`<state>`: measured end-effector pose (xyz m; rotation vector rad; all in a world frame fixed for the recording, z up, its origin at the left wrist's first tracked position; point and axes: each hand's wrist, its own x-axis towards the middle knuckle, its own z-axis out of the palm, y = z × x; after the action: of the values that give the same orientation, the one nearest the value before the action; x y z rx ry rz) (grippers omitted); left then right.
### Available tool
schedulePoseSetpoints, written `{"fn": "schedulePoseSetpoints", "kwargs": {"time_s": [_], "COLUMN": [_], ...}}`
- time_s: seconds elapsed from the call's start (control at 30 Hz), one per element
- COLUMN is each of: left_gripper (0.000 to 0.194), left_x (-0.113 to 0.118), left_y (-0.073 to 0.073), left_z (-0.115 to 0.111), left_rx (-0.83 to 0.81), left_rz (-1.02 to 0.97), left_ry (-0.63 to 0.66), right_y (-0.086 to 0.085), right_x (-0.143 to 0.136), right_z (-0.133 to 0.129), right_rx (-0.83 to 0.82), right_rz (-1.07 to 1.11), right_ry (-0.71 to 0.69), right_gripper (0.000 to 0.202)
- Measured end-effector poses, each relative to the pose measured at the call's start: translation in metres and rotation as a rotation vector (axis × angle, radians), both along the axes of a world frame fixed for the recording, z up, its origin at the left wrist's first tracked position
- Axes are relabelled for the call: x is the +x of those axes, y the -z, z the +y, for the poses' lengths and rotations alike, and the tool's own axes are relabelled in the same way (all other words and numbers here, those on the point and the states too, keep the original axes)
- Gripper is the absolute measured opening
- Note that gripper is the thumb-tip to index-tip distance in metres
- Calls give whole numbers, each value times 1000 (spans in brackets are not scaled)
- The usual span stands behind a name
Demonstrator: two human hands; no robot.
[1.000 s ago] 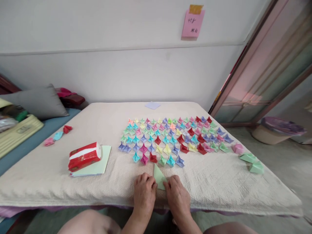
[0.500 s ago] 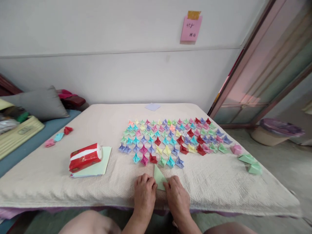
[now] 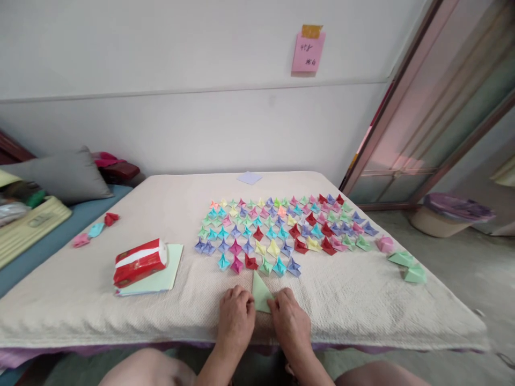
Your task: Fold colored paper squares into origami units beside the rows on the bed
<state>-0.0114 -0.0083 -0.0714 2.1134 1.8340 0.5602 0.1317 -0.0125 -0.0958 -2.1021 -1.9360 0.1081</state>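
Note:
A pale green sheet of paper, folded into a triangle, lies on the cloth-covered table between my two hands, one tip pointing away from me. My left hand is at its left edge, fingers curled and pressed together by the paper. At the lower right corner, my right hand pinches the paper between thumb and fingers. Just beyond are rows of small folded paper pieces in red, blue, green, yellow and pink; the nearest row almost meets the triangle's tip.
On the left, a red-and-white tissue pack rests on a stack of pale green paper. Loose folded pieces lie at the left edge and a green one at the right. A lilac sheet is at the back. A bin stands on the floor.
The camera view has shifted slightly. Both hands stay at the green paper triangle, with little visible change in its shape.

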Motion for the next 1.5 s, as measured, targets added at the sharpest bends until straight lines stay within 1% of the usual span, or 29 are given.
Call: {"fn": "schedulePoseSetpoints", "kwargs": {"time_s": [0.1,0.17,0.4,0.47,0.5,0.53,0.6,0.7,0.73,0.83,0.9,1.0,1.17,1.27,1.33,1.4,1.5], "left_gripper": [8,5,10,11,11,11,12,15,16,16,14,13,15,16,17,17,22], "left_x": [6,10,10,10,10,10,10,10,10,9,8,7,4,2,2,2,4], "left_y": [1,3,6,6,7,7,7,6,6,5,5,4,3,3,2,2,0], "left_z": [-1,-3,-5,-5,-5,-5,-5,-5,-5,-5,-6,-6,-5,-4,-3,-2,-1], "left_rx": [1,4,12,20,25,30,42,56,60,72,74,73,64,54,43,24,2], "left_rz": [16,23,10,6,5,4,5,8,9,17,25,40,59,63,64,63,55], "left_ry": [-52,-78,-90,-97,-100,-102,-106,-108,-106,-99,-94,-83,-63,-55,-49,-47,-37], "right_y": [0,0,5,7,8,10,13,22,25,33,35,35,36,34,29,19,0], "right_x": [0,0,8,11,12,13,11,3,0,-4,-3,1,11,21,25,25,16], "right_z": [0,-1,-6,-8,-9,-11,-16,-28,-32,-43,-48,-52,-51,-50,-50,-48,-41], "right_rx": [16,33,144,200,233,271,352,460,486,542,526,480,440,342,284,255,221], "right_rz": [-12,-26,-114,-138,-148,-157,-170,-179,-182,-223,-281,-328,-306,-235,-188,-160,-123], "right_ry": [-5,-11,-24,-52,-81,-120,-226,-406,-448,-493,-484,-415,-338,-298,-300,-288,-230], "right_gripper": [17,17,17,14,12,15,27,39,44,52,52,47,48,51,51,46,24]}}
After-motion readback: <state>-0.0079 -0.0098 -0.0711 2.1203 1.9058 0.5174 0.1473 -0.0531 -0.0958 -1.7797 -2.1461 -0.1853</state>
